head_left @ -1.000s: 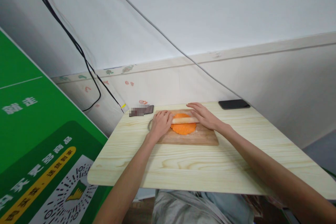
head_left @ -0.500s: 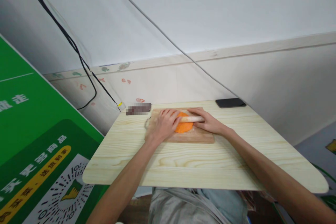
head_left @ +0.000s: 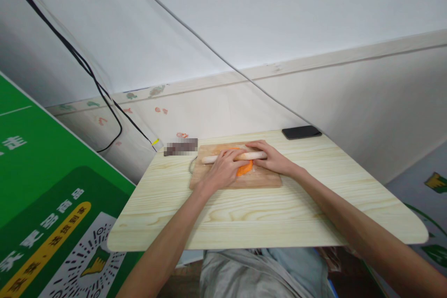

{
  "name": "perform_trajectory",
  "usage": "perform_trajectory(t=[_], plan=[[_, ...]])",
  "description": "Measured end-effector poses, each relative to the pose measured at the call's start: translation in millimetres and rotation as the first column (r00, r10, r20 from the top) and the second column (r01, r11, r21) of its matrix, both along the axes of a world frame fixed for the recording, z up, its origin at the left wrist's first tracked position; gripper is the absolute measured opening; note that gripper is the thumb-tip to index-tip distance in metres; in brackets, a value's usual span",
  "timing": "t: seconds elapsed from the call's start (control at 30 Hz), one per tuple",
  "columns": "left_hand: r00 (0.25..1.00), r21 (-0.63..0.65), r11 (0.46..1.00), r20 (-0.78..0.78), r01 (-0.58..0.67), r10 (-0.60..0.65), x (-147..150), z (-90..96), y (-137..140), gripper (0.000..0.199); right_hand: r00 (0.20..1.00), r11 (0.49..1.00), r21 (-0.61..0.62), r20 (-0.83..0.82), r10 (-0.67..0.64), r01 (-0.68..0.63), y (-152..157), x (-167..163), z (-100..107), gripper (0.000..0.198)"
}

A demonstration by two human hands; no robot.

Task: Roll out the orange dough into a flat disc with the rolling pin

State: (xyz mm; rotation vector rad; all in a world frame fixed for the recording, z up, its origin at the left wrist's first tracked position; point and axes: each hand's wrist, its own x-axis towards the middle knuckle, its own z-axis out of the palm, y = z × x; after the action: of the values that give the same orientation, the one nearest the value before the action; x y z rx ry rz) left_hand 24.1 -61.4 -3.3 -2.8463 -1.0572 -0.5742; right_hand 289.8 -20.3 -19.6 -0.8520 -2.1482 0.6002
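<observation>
A pale wooden rolling pin [head_left: 209,159] lies crosswise over a flat sheet of orange dough [head_left: 245,169] on a wooden cutting board [head_left: 260,181]. My left hand [head_left: 225,167] is closed over the middle of the pin and covers part of the dough. The pin's left end sticks out beyond its fingers. My right hand [head_left: 272,157] grips the pin's right end between thumb and fingers. A little white powder shows on the board beside the dough.
A black phone [head_left: 301,132] lies at the table's back right. A blurred-out dark object [head_left: 180,147] is at the back left, beside the board's metal handle [head_left: 191,165]. Cables [head_left: 195,35] hang along the wall. A green printed panel [head_left: 52,163] borders the table [head_left: 244,223] on the left.
The left end of the pin now shows past my left hand, where it was hidden before. My left hand sits farther right and covers more of the dough. The view has shifted slightly.
</observation>
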Motion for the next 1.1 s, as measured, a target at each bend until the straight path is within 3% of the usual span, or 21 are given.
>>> perform_trajectory(t=[0.43,0.73,0.9,1.1], plan=[[1.000,-0.060,0.998,-0.021,-0.023,0.021,5.7,10.8,-6.6,0.040,0.991,0.991,-0.023,0.006,-0.133,0.133,3.7,-9.0,-11.2,0.055],[0.999,-0.015,0.999,0.005,-0.034,0.034,6.0,5.5,-5.7,0.039,0.998,0.994,-0.080,0.012,-0.069,0.070,5.3,7.5,-8.3,0.073],[0.999,-0.006,0.999,0.011,-0.044,0.044,5.7,4.0,-5.9,0.039,0.988,0.988,-0.039,0.042,-0.148,0.149,5.1,1.0,-14.7,0.073],[0.998,0.000,0.998,0.019,-0.065,0.065,8.0,5.1,-8.5,0.040,0.964,0.960,-0.096,0.074,-0.256,0.263,10.0,-0.3,-22.8,0.077]])
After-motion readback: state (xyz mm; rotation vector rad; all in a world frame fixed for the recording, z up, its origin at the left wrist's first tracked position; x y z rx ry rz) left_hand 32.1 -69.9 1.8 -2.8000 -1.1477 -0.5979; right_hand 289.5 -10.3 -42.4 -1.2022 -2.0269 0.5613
